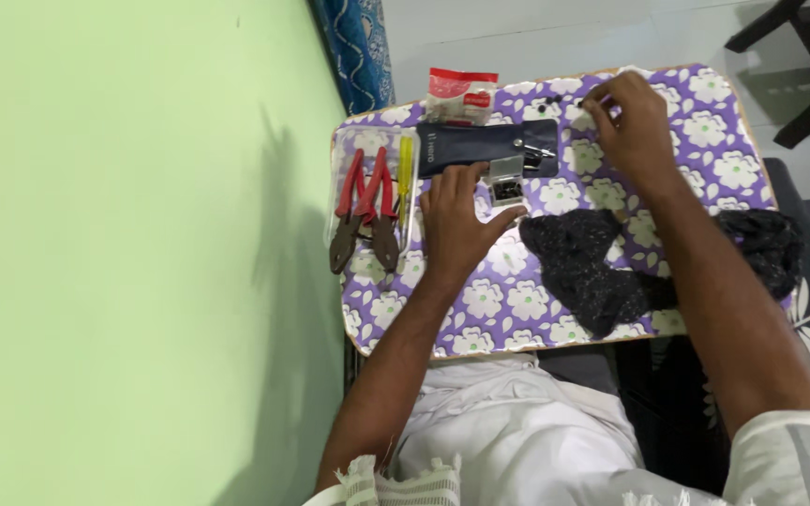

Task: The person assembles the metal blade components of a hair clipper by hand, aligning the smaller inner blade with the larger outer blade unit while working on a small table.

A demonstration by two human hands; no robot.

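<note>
The left hand (461,225) lay fingers together, steadying the dark phone (489,145) on the table (517,309), while the right hand (632,122) pinched something tiny beyond it.

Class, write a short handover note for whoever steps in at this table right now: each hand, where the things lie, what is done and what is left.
Left hand: flat on the purple flowered table, fingers against the long dark blue device, thumb by the small grey metal part; no grip.
Right hand: fingertips pinched near tiny dark bits at the far edge; what it holds cannot be told.
Red-handled pliers and the yellow screwdriver lie untouched at the left.
Black cloth is at the near side.
Done: device laid out, part exposed.
Left: small pieces remain loose.
</note>
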